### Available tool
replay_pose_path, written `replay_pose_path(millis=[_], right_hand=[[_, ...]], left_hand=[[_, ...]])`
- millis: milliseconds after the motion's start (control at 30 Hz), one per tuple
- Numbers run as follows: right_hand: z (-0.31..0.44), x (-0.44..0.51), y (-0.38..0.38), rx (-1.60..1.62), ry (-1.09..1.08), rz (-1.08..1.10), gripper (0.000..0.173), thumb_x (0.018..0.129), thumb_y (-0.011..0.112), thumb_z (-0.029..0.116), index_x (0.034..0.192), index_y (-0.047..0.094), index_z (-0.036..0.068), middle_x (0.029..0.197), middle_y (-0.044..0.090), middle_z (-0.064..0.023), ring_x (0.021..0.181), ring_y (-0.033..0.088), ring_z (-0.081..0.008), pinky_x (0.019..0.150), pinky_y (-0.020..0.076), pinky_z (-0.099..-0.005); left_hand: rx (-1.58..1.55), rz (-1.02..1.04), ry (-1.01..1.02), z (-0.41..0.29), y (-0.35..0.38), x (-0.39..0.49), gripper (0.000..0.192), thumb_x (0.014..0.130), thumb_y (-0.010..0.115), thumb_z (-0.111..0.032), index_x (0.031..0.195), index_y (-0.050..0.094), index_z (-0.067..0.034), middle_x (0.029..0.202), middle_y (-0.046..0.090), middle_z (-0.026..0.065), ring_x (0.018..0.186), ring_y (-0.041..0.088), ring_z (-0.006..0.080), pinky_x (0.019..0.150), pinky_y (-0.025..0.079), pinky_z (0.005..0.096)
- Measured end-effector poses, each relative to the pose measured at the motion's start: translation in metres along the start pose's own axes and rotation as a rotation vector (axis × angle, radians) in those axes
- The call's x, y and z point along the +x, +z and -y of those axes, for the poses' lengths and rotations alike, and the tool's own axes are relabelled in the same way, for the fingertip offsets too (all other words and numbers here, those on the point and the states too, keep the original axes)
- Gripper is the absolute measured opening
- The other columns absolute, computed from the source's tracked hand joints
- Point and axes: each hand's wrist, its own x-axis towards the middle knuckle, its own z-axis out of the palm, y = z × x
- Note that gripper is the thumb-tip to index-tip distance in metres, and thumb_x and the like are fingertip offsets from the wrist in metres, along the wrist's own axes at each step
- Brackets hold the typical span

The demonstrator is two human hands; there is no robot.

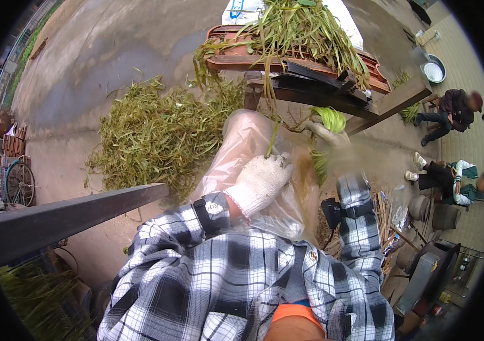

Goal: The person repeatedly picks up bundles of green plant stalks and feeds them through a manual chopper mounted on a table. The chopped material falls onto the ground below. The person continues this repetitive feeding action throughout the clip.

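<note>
My left hand (263, 181), in a white knitted glove, is closed around a green stalk (272, 138) above my lap, which is covered with clear plastic sheeting (242, 136). My right hand (329, 134), gloved and partly blurred, grips a bunch of bright green leaves (331, 119) that sticks out on both sides of the fist. In front of me, a heap of long, wilted green leaves (297, 34) lies on a reddish slatted seat (229, 64) with a dark wooden frame. Some stems hang from its edge towards my hands.
Cut leaves (156, 136) cover the ground at left. A dark beam (75, 213) juts in from the left; a wooden frame leg (395, 102) slants at upper right. Two people (457, 111) sit at right, near a metal basin (434, 70), pots (444, 216) and sticks.
</note>
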Motion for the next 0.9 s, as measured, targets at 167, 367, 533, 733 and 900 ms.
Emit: replay_pose_path(millis=[167, 367, 533, 733, 900], right_hand=[[-0.013, 0.041, 0.072, -0.051, 0.043, -0.326, 0.029, 0.077, 0.085, 0.010, 0.100, 0.071, -0.001, 0.095, 0.074, -0.0049, 0.080, 0.068, -0.0141, 0.073, 0.0536, -0.0318], [-0.030, 0.051, 0.093, -0.369, -0.074, -0.228, 0.023, 0.083, 0.077, 0.004, 0.102, 0.067, -0.004, 0.097, 0.072, -0.0098, 0.084, 0.070, -0.0177, 0.077, 0.0583, -0.0332], [-0.027, 0.060, 0.106, -0.839, -0.155, -0.244, 0.030, 0.081, 0.082, 0.025, 0.097, 0.071, 0.003, 0.090, 0.072, -0.0053, 0.078, 0.069, -0.0180, 0.072, 0.0548, -0.0324], [0.005, 0.051, 0.088, -0.075, 0.082, -0.395, 0.031, 0.076, 0.086, 0.018, 0.099, 0.072, 0.003, 0.092, 0.073, -0.0039, 0.076, 0.064, -0.0135, 0.070, 0.0508, -0.0317], [0.020, 0.006, 0.022, 0.017, 0.132, -0.223, 0.026, 0.083, 0.078, 0.007, 0.108, 0.070, 0.004, 0.093, 0.071, -0.0037, 0.081, 0.067, -0.0162, 0.073, 0.0542, -0.0317]], left_hand=[[-0.046, -0.092, 0.034, 0.005, 0.011, -0.002, 0.028, 0.083, 0.066, -0.022, 0.107, 0.065, -0.007, 0.109, 0.062, 0.0104, 0.100, 0.065, 0.0269, 0.080, 0.054, 0.0393], [-0.046, -0.096, 0.028, 0.008, 0.017, -0.002, 0.027, 0.083, 0.064, -0.019, 0.104, 0.066, -0.004, 0.106, 0.063, 0.0110, 0.098, 0.064, 0.0269, 0.079, 0.054, 0.0383], [-0.021, -0.095, 0.042, 0.005, 0.020, -0.003, 0.027, 0.083, 0.063, -0.018, 0.105, 0.066, -0.004, 0.106, 0.063, 0.0117, 0.100, 0.064, 0.0274, 0.080, 0.054, 0.0384], [-0.099, -0.097, -0.026, 0.010, 0.023, -0.005, 0.026, 0.085, 0.061, -0.017, 0.108, 0.066, -0.006, 0.110, 0.062, 0.0118, 0.105, 0.062, 0.0268, 0.083, 0.053, 0.0392], [-0.091, -0.107, -0.021, 0.012, 0.026, -0.004, 0.026, 0.085, 0.061, -0.017, 0.109, 0.065, -0.006, 0.113, 0.062, 0.0125, 0.105, 0.062, 0.0279, 0.085, 0.052, 0.0402]])
